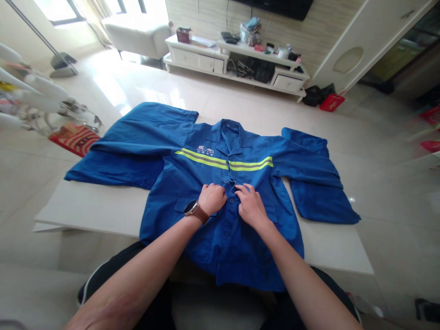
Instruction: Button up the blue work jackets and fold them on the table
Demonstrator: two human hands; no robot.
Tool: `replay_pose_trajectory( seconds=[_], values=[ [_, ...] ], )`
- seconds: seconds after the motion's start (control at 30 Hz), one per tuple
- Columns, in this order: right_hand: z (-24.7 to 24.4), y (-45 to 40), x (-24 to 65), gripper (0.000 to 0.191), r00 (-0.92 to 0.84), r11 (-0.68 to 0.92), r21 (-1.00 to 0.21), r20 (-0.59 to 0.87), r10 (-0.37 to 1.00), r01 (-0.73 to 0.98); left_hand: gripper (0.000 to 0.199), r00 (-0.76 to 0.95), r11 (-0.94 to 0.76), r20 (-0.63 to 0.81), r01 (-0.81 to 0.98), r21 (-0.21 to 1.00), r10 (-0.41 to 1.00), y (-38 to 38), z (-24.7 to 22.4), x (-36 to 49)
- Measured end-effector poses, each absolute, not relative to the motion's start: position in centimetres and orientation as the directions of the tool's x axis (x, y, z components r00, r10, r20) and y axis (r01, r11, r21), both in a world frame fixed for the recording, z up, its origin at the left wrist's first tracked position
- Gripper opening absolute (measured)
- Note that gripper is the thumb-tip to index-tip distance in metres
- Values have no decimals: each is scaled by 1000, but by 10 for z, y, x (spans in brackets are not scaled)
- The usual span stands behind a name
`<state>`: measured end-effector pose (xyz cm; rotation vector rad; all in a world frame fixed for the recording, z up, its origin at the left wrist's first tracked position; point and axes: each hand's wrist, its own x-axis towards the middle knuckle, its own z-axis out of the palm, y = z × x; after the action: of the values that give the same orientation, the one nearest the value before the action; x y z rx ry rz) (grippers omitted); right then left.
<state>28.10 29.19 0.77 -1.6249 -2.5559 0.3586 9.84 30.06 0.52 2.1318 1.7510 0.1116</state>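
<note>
A blue work jacket with a yellow-green reflective stripe lies front up, its sleeves out to both sides. Its upper front is closed, and several buttons run down the placket below the stripe. My left hand, with a watch on the wrist, has its fingers curled on the left front edge beside the placket. My right hand is on the other front edge near a button, fingers bent and partly pressed to the cloth. Between my hands the placket gapes slightly.
The jacket lies on a white table that shows at both sides. A white TV cabinet with various items stands beyond. Blurred white objects and a red striped bag are at the left. A red bag rests on the floor.
</note>
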Motion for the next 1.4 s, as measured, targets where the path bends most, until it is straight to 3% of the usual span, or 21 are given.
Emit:
replay_pose_trajectory(
  seconds=[0.13, 0.33, 0.53, 0.67, 0.77, 0.87, 1.0, 1.17, 1.27, 1.4],
  values=[
    [12, 299, 283, 48, -332, 297, -196, -179, 926, 935, 22, 157, -63, -195, 908, 415, 968, 310, 4, 101],
    [18, 311, 279, 54, -283, 250, -160, -236, 930, 955, 36, 108, 122, -253, 657, 744, 961, 320, -14, 113],
    [17, 311, 276, 45, -294, 248, -194, -265, 918, 949, 33, 95, 162, -317, 702, 694, 944, 327, -21, 110],
    [17, 307, 275, 50, -354, 284, -259, -286, 890, 923, 24, 47, 243, -403, 732, 637, 914, 333, -25, 104],
    [14, 304, 273, 49, -366, 287, -267, -323, 873, 920, 23, -1, 264, -388, 733, 626, 922, 332, -28, 105],
    [10, 303, 274, 44, -371, 292, -265, -334, 866, 919, 27, -56, 314, -373, 659, 683, 926, 332, -33, 107],
    [10, 308, 282, 37, -428, 324, -319, -346, 835, 891, 32, 47, 360, -435, 486, 796, 899, 339, -40, 108],
    [13, 316, 285, 27, -483, 348, -392, -330, 811, 852, 24, 57, 341, -423, 498, 797, 904, 349, -50, 113],
    [12, 322, 281, 22, -421, 282, -406, -311, 852, 869, 19, 16, 318, -389, 547, 775, 921, 352, -52, 117],
    [8, 330, 276, 21, -278, 128, -460, -273, 921, 878, 23, 68, 227, -290, 464, 856, 955, 354, -48, 122]
  ],
)
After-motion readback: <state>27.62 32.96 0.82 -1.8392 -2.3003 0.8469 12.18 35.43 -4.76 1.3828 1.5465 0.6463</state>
